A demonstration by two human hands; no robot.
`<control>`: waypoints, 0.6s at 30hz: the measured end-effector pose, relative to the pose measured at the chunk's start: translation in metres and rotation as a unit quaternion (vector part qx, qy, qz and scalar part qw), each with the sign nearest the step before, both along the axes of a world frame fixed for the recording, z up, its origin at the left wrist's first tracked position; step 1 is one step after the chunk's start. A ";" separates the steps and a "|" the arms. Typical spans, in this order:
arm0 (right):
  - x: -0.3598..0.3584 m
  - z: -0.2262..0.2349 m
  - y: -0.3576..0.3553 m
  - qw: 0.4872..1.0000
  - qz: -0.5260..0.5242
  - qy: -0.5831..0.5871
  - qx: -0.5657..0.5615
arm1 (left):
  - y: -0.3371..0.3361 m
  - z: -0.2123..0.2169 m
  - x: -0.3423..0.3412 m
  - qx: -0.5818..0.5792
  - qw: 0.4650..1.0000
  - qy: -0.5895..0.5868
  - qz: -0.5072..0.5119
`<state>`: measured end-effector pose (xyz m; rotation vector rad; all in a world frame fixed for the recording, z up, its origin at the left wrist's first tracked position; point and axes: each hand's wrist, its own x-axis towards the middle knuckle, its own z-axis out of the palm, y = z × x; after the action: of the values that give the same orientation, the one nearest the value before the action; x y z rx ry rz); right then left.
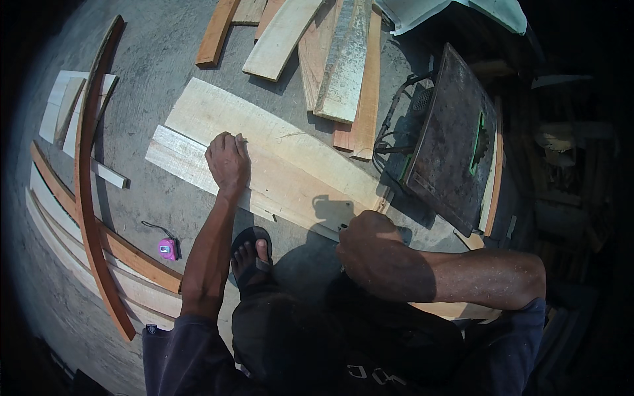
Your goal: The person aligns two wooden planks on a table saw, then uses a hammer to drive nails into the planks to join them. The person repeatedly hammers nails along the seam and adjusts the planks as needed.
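Two pale wooden boards lie side by side on the concrete before me: a wide board [277, 142] and a shorter, whitish one [177, 156] along its near left part. My left hand [228, 160] rests on them near their left end, fingers curled and pressed together. A tiny tip shows by its index finger, too small to name. At the boards' right end my right hand [371, 243] is closed in a fist; what it grips is mostly hidden, with a small dark part by the fingers. A grey, hook-edged shape [333, 210] lies over the wood beside it.
A table saw [452, 138] with a rusty top and green-edged blade slot stands at right. Loose planks [340, 66] lie beyond the boards. Long strips [86, 165] are piled at left, near a pink tape measure [168, 249]. My sandalled foot [251, 254] is close to the boards.
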<state>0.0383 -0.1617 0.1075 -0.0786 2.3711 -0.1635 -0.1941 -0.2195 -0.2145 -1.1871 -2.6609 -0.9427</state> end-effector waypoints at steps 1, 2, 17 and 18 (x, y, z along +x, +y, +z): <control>0.000 0.001 0.002 1.000 0.002 -0.011 -0.015 | 0.000 0.000 0.000 -0.002 1.000 -0.004 0.000; 0.000 0.003 0.004 0.999 0.005 -0.015 -0.028 | 0.000 0.001 0.000 -0.002 1.000 0.000 -0.001; 0.054 0.050 -0.029 0.973 -0.081 -0.115 0.181 | 0.007 0.005 0.002 -0.087 0.996 0.000 0.018; 0.062 0.048 -0.031 0.970 -0.109 -0.085 0.197 | 0.007 0.004 0.000 -0.081 0.997 0.002 0.015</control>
<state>0.1001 -0.1930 0.1556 0.3736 2.1915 0.1920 -0.1940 -0.2124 -0.2102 -1.1723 -2.7892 -0.7300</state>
